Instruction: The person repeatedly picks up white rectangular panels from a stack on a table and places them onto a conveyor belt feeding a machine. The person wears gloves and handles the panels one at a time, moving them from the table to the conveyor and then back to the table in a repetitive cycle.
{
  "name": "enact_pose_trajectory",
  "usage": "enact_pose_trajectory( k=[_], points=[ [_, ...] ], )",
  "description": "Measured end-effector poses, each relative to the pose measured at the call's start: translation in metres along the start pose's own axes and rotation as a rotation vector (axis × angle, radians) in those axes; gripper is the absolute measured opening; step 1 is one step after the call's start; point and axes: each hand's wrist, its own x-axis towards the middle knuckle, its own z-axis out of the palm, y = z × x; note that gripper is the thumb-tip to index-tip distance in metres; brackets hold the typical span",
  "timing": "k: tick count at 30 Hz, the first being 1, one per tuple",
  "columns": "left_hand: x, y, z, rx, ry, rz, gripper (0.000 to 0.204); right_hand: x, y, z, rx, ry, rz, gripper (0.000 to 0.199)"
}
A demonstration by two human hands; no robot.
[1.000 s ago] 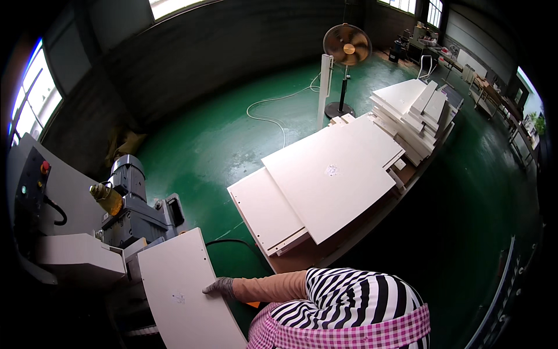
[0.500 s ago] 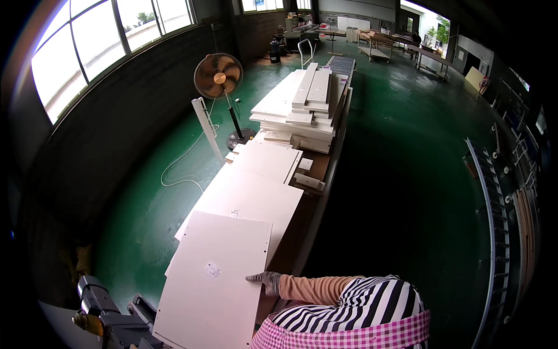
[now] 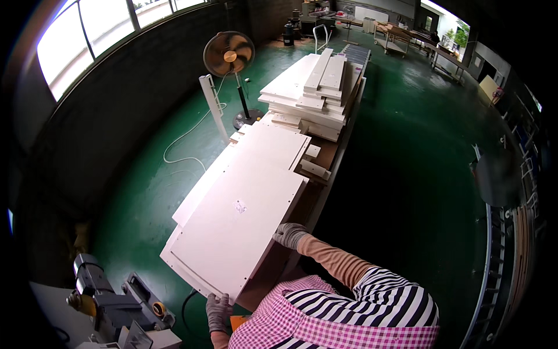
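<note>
A large white board (image 3: 232, 238) with a small printed label lies on a stack of similar boards, pale and flat, small holes along its right edge. My right hand (image 3: 290, 235), in a grey knit glove, is closed on that right edge. At the near corner my left hand (image 3: 218, 312), gloved the same way, holds the near edge with its fingertips on top. Its thumb is hidden. Another board's edge (image 3: 172, 254) sticks out from beneath on the left and near sides.
Farther along the roller conveyor (image 3: 356, 53) stands a higher pile of white boards (image 3: 285, 96). A standing fan (image 3: 229, 56) and an upright white post (image 3: 213, 107) are on the left. Grey machinery (image 3: 113, 296) with a motor sits at the lower left. A cable (image 3: 168, 152) crosses the green floor.
My left hand has come into view at the near corner. The top board's far edge no longer stands out as a separate, skewed sheet. The whole view has shifted slightly.
</note>
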Motion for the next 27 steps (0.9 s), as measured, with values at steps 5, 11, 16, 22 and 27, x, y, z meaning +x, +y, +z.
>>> enact_pose_trajectory(
  k=[5,11,16,22,27],
  points=[
    [0.045,-0.049,0.004,0.04,0.22,0.246,0.046,0.009,-0.022,0.003,-0.385,0.263,-0.243,0.05],
    [0.057,-0.031,0.01,0.166,0.262,0.333,0.033,0.042,-0.027,0.024,-0.586,0.204,-0.223,0.067],
    [0.066,0.004,0.018,0.209,0.292,0.337,0.049,0.084,-0.016,0.027,-0.655,0.198,-0.202,0.066],
    [0.046,0.02,0.012,0.237,0.257,0.224,0.064,0.099,-0.016,0.029,-0.719,0.181,-0.211,0.064],
    [0.046,-0.005,0.026,0.162,0.366,0.364,0.052,0.1,-0.001,0.029,-0.836,0.24,-0.106,0.059]
  ],
)
